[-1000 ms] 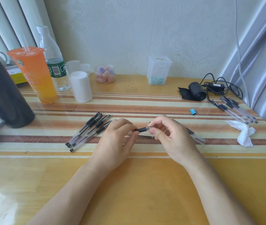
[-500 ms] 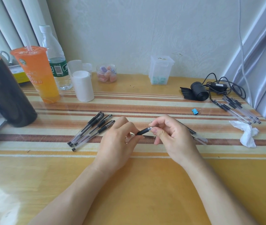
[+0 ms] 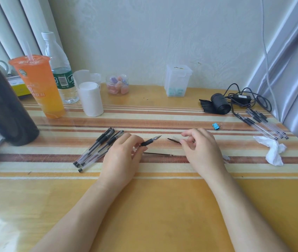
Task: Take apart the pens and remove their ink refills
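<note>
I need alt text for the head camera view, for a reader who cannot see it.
The left hand holds a black-gripped pen, its cap in the right hand, above a striped table; a thin refill lies between them.

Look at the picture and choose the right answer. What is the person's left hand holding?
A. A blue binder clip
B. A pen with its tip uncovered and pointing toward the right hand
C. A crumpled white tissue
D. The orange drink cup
B: the left hand pinches a pen by its black grip, its bare tip aimed at the right hand; the tissue, orange cup and blue clip lie untouched.
</note>
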